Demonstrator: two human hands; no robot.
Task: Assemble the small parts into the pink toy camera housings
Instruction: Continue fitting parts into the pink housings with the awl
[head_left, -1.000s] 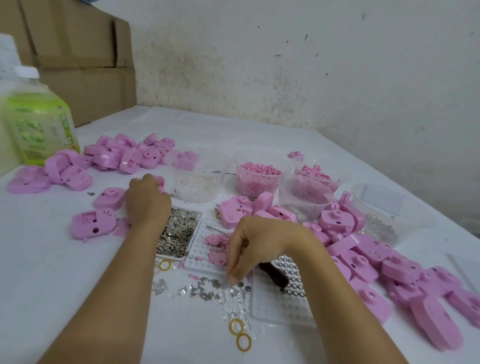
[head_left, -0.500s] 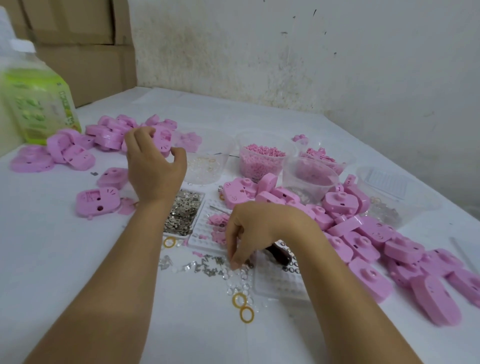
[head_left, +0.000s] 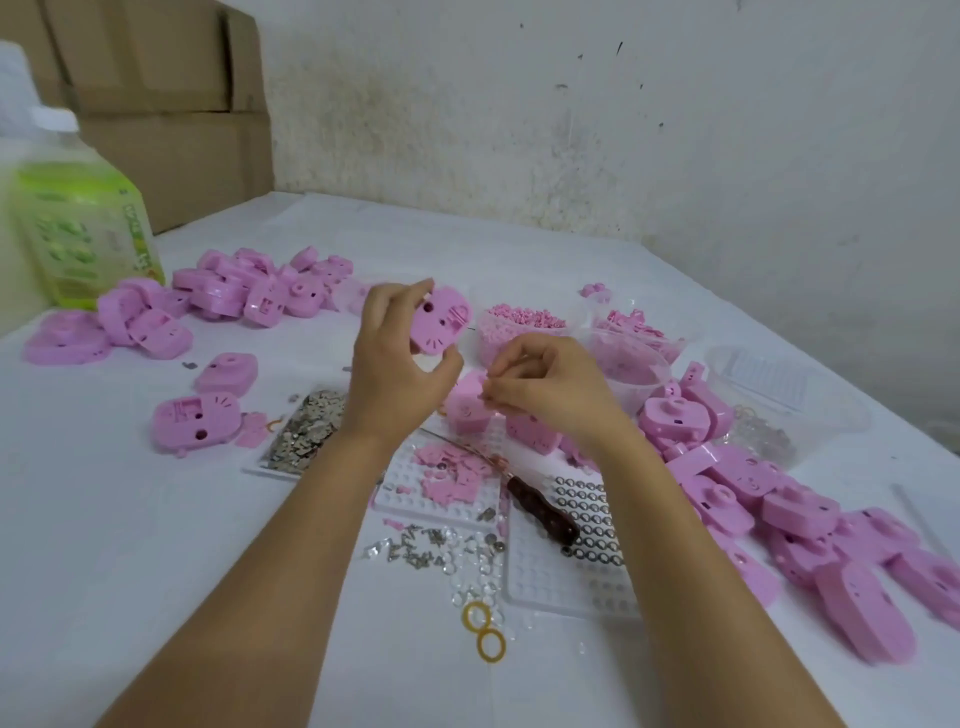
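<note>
While white table (head_left: 104, 519) meets stained wall (head_left: 675, 130), left grip (head_left: 395, 374) clamps pink housing (head_left: 441, 322), right grip (head_left: 550, 384) pinched (contents unclear).

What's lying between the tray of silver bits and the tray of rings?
In the head view, a white tray of small pink parts and a dark-handled tool lie between them.

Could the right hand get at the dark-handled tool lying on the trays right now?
Probably yes. The dark-handled tool lies uncovered across the white trays, near the right hand, beside its forearm. That hand's fingers are pinched together, perhaps on a small part, so its grip may need freeing first.
</note>
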